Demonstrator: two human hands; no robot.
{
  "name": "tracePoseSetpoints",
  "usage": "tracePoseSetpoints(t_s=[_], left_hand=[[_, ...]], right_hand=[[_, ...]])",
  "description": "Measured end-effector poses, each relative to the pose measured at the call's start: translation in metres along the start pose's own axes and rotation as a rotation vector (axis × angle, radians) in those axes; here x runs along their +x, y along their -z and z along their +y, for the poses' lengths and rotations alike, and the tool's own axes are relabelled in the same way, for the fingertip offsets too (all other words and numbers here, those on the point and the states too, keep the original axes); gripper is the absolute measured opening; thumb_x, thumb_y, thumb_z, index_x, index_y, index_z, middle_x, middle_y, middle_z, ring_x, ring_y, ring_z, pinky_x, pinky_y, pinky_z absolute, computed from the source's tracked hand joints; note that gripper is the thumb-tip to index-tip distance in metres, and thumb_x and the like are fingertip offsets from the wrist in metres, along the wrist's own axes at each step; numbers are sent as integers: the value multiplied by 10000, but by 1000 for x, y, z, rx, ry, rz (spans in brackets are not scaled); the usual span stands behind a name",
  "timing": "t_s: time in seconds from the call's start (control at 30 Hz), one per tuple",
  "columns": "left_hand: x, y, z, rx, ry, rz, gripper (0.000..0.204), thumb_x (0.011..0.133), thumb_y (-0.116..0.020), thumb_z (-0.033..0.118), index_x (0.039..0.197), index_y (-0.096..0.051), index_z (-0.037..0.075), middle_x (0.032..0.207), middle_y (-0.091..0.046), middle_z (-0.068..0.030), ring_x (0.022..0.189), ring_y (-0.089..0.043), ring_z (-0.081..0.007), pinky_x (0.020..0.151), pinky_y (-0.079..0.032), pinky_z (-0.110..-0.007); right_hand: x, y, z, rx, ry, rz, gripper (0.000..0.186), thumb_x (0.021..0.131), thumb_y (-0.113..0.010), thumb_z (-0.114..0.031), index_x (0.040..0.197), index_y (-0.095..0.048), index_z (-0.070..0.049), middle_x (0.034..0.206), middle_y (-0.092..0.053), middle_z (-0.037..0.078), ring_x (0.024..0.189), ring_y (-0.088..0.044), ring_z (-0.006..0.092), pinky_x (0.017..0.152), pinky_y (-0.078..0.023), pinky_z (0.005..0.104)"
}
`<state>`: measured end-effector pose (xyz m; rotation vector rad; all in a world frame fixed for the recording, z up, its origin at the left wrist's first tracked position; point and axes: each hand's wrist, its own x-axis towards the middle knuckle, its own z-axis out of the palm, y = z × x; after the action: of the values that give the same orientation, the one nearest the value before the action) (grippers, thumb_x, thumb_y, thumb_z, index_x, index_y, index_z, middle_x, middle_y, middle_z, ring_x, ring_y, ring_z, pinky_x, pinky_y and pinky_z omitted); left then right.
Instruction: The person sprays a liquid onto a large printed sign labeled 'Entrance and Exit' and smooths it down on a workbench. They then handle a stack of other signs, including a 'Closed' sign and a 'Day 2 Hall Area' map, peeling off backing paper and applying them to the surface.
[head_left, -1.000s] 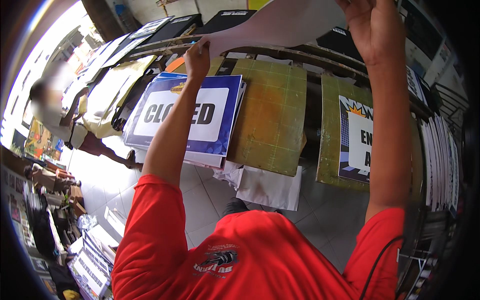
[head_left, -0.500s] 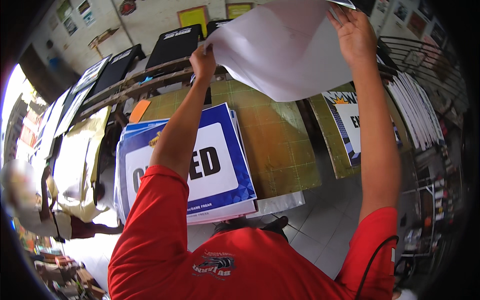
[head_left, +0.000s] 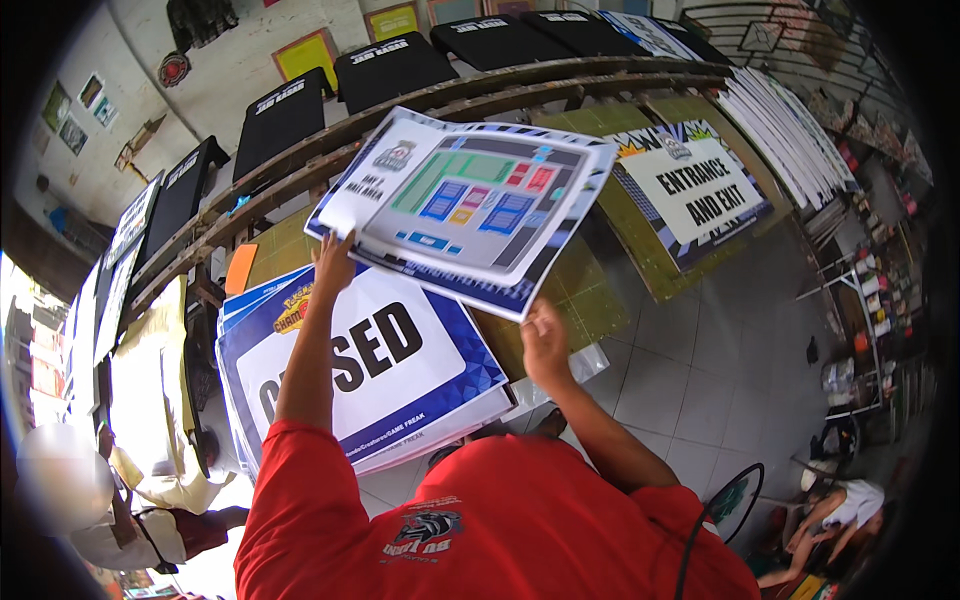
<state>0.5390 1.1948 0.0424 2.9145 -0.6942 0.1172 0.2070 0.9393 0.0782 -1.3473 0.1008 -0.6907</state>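
Observation:
A large printed sheet with a coloured floor plan [head_left: 480, 200] hangs tilted over the table, printed face up. With closed fingers my left hand [head_left: 334, 264] grips its near left corner. At the near right corner my right hand [head_left: 545, 345], slightly blurred, pinches the edge. Below and to the left lies a stack of blue-bordered signs [head_left: 420, 350], the top one bearing big black letters; my left forearm covers part of it. A greenish cutting mat [head_left: 590, 290] shows beside the stack, partly under the sheet.
To the right, a white sign with dark borders [head_left: 700, 195] lies on another mat [head_left: 660, 280]. Upright panels [head_left: 785, 135] stand beyond it. Wooden rails [head_left: 440, 105] run behind, with black fabric-covered boards [head_left: 385, 70] past them. Other people are at far left [head_left: 150, 535] and lower right [head_left: 835, 515].
The sheet has come down from high up and turned, its printed side now showing. Both hands have lowered toward me, the right one also moving left. The view has shifted right.

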Motion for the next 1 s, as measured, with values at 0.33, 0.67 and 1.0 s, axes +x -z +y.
tracePoseSetpoints(t_s=[0.33, 0.67, 1.0], left_hand=[[-163, 87, 237, -608, -291, -230, 461, 803, -709, 233, 1184, -607, -4, 1116, -664, -201, 1020, -646, -355, 871, -507, -417], [-191, 80, 220, -673, -87, -246, 366, 806, -700, 176, 1125, -660, 0, 1106, -671, -192, 982, -669, -320, 809, -552, -390], [-209, 85, 198, -759, -272, -205, 491, 735, -751, 177, 1166, -633, -27, 1147, -653, -190, 1054, -635, -343, 941, -490, -378]], right_hand=[[-40, 12, 46, -282, -115, -161, 102, 850, -493, 8, 942, -537, 10, 926, -523, 113, 756, -531, 181, 685, -433, 292], [-54, -2, 30, -277, 5, -306, 94, 830, -521, -36, 914, -523, 6, 1063, -524, 227, 982, -540, 395, 860, -436, 419], [-70, -18, 39, -264, -46, -288, 114, 865, -507, -42, 970, -536, -10, 1145, -506, 223, 1059, -518, 388, 923, -405, 425]])
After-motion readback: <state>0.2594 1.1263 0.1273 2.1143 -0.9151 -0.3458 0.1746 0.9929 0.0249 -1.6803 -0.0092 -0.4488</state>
